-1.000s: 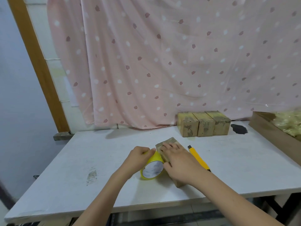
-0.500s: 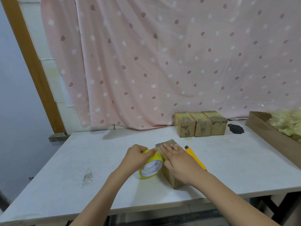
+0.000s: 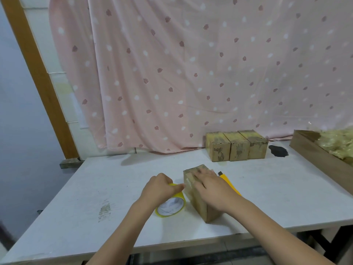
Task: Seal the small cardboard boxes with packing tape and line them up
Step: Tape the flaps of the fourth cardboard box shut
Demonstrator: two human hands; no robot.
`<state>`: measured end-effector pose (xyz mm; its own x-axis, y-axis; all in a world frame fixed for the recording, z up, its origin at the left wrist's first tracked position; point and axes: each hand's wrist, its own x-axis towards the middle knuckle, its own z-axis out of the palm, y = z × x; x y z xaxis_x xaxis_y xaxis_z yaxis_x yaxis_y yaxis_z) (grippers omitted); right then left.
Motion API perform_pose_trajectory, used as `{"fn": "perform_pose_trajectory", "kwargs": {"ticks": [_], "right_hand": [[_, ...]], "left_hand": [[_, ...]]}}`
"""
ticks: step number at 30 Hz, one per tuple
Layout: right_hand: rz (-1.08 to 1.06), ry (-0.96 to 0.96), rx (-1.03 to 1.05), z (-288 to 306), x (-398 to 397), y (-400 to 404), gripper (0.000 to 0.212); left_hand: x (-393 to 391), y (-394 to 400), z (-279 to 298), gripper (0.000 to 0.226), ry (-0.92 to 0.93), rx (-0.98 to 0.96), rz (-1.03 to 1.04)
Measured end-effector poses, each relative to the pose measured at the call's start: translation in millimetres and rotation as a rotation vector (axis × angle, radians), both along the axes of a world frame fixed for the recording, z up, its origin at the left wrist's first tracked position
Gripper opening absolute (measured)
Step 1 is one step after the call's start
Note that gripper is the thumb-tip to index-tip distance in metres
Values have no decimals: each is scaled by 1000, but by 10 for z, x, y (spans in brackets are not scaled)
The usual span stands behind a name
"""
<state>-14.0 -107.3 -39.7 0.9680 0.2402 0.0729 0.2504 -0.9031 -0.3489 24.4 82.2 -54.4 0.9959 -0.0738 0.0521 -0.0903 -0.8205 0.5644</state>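
Yellow knife (image 3: 229, 183) beside taped boxes (image 3: 236, 146)

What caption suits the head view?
Left hand grips yellow tape roll; right hand presses small brown cardboard box.

A white, flat-topped table (image 3: 267, 190) with a scuffed grey smear near its left front carries a small brown cardboard box (image 3: 198, 205) lying lengthwise near the middle, with a roll of yellow packing tape (image 3: 172, 206) standing on edge just left of it and a yellow utility knife (image 3: 228, 181) lying just right of it. Toward the back edge three more small brown cardboard boxes (image 3: 236, 146) stand side by side, touching, in a row, with a dark irregular stain (image 3: 278, 150) on the tabletop just to their right. Along the right edge rests a long, shallow brown wooden tray (image 3: 317, 153) holding pale straw-like filling (image 3: 340, 142).
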Motion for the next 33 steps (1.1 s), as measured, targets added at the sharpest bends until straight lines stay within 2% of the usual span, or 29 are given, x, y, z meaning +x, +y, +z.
{"fn": "perform_pose_trajectory", "kwargs": {"ticks": [5, 9, 11, 14, 19, 22, 27, 33], "right_hand": [[-144, 59, -66, 18, 46, 77, 64], [-282, 142, -69, 103, 162, 184, 67], [-364, 187, -58, 178, 235, 249, 63], [-382, 228, -99, 302, 326, 296, 39], [-390, 243, -125, 434, 404, 312, 43], [-387, 250, -18, 516, 373, 253, 40], [-423, 339, 335, 530, 358, 32, 58], [-387, 466, 616, 371, 348, -41, 49]], "left_hand": [[-23, -202, 67, 60, -10, 129, 40], [-6, -271, 91, 59, 3, 151, 72], [-5, -274, 80, 58, -5, 153, 78], [-13, -261, 75, 59, -13, 145, 70], [-10, -121, 86, 65, 27, 41, 0], [-39, 0, 102, 64, 78, -89, -11], [-125, 204, 233, 56, 45, -288, -40], [-95, 302, 437, 62, -44, -156, -73]]}}
